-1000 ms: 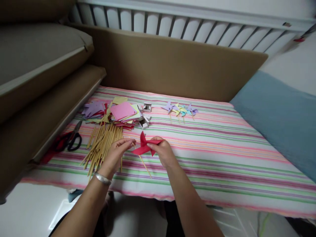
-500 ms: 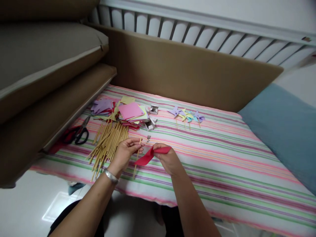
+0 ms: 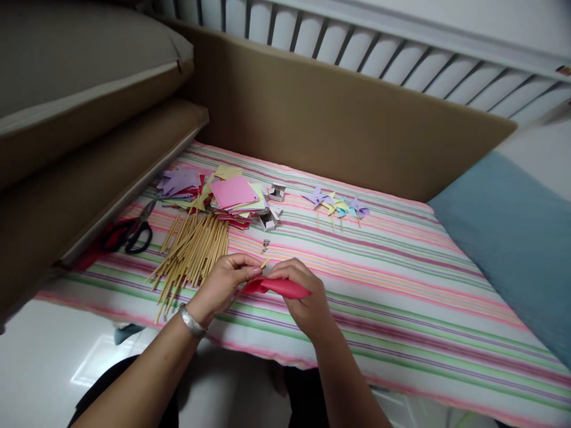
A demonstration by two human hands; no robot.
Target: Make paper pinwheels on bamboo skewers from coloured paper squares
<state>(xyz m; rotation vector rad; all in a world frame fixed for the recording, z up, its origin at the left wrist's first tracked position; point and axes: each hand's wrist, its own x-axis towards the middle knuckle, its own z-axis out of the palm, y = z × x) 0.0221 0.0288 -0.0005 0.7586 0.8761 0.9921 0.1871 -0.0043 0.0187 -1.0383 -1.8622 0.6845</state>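
Striped mattress cover point(image 3: 401, 285) in pink, green and white spread beneath the fingers, brown padded board point(image 3: 339, 119) and white slatted rail point(image 3: 401, 59) far beyond them, blue pillow point(image 3: 513, 232) off to their right. Heap of wooden sticks point(image 3: 191, 252) just left of the fingers, stack of coloured paper squares point(image 3: 232, 196) beyond, small finished pinwheels point(image 3: 336, 205) further ahead, scissors point(image 3: 134, 232) far left. Red folded paper pinwheel point(image 3: 279, 287), seen edge-on, pinched between left hand point(image 3: 225, 282) and right hand point(image 3: 303, 297), fingertips of both closed on it, thin stick tip point(image 3: 266, 262) poking up between them.
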